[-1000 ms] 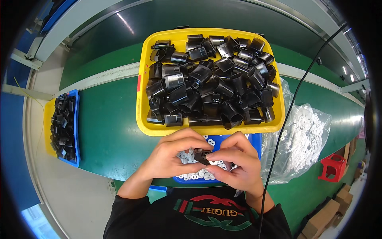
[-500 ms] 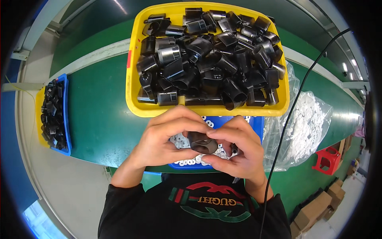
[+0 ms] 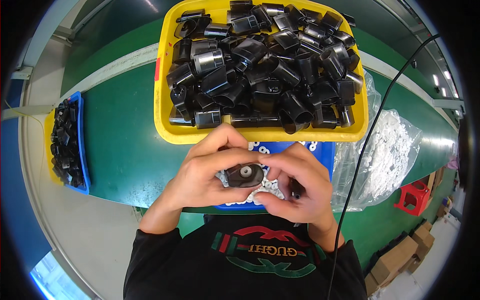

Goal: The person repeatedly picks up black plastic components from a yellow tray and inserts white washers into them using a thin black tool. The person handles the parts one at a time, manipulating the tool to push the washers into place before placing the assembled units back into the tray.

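Both hands meet close to my chest around one small black plastic part (image 3: 245,175) with a white ring seated in its middle. My left hand (image 3: 207,172) grips the part from the left and from above. My right hand (image 3: 300,187) closes on it from the right, thumb underneath. Under the hands lies a blue tray (image 3: 325,150) holding several small white rings. Just beyond it stands a yellow bin (image 3: 162,107) heaped with several black plastic parts.
A clear plastic bag of white pieces (image 3: 390,150) lies to the right on the green bench (image 3: 125,145). A smaller blue and yellow bin of black parts (image 3: 65,142) stands at the far left. A black cable (image 3: 367,145) hangs down on the right. A red stool (image 3: 415,197) and cardboard boxes (image 3: 400,260) are on the floor.
The view has come closer to the hands and the yellow bin. My hands have turned the black part, so its face with the white ring now shows between the fingers.
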Available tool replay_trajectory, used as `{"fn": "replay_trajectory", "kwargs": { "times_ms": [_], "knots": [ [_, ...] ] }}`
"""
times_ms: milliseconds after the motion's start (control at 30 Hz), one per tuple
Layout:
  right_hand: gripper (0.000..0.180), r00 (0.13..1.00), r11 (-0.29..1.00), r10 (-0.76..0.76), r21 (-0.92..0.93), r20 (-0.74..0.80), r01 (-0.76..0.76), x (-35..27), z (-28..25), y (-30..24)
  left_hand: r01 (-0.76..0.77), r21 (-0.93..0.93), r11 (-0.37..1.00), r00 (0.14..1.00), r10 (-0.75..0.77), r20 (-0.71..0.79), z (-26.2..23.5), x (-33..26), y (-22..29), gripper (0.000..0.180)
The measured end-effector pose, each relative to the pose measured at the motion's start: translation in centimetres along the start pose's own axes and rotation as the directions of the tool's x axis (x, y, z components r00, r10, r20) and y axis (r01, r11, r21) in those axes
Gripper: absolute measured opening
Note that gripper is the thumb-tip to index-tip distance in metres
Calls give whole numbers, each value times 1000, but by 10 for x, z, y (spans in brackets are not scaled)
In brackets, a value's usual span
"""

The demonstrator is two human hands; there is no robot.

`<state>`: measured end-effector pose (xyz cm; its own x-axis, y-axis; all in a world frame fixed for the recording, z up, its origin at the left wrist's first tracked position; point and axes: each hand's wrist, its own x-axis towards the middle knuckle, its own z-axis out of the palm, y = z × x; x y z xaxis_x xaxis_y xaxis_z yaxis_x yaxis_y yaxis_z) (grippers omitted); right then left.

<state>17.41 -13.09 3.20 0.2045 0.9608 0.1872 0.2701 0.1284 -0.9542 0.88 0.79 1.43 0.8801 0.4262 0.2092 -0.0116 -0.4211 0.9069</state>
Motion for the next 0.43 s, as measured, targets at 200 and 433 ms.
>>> {"fn": "replay_trajectory", "kwargs": {
  "times_ms": [200, 433],
  "knots": [
    [17, 962, 920, -107, 341, -251, 192, 1, -5, -3, -86, 13, 996, 996, 87, -25, 1, 5, -2, 37],
    [27, 889, 487, -316, 747, -331, 451, 17, -14, -24, -58, -57, 997, 998, 58, 2, 4, 3, 1, 29]
  ]
}}
